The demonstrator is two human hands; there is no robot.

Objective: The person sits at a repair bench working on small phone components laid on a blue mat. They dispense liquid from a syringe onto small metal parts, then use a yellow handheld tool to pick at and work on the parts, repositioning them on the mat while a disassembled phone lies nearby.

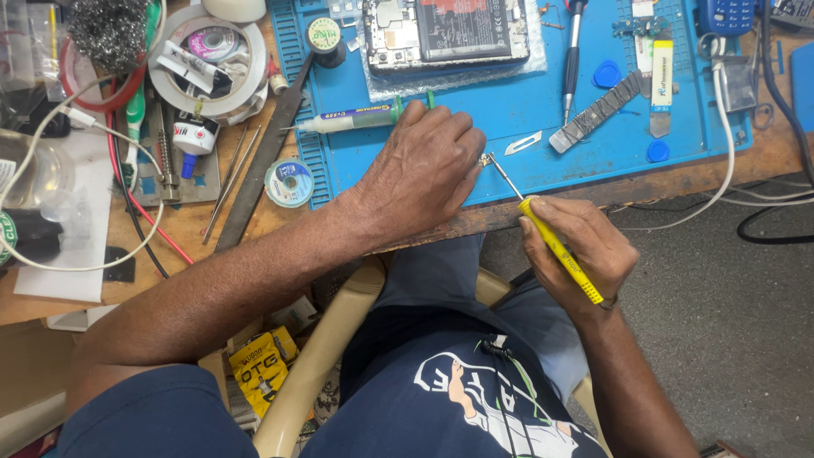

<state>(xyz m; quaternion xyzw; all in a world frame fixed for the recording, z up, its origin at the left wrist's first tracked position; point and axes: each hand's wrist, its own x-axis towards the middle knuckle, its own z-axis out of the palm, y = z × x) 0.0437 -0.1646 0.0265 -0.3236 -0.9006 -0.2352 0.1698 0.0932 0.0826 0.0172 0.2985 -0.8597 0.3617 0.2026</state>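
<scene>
Yellow screwdriver (560, 250) is pinched in the right hand (577, 250), its tip meeting a tiny part (486, 159) that the left hand (420, 170) grips at the blue mat's (543, 110) front edge; steady alignment seems needed.

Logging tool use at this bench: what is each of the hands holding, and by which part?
Right hand grips a yellow-handled screwdriver by its handle. Left hand pinches something tiny at the tip; what it is cannot be told.

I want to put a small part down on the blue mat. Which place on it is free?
Free: the blue mat between the opened phone and the left hand, and its lower right part near the blue round pick. Crowded: the wooden bench left of the mat, around the tape rolls.
</scene>
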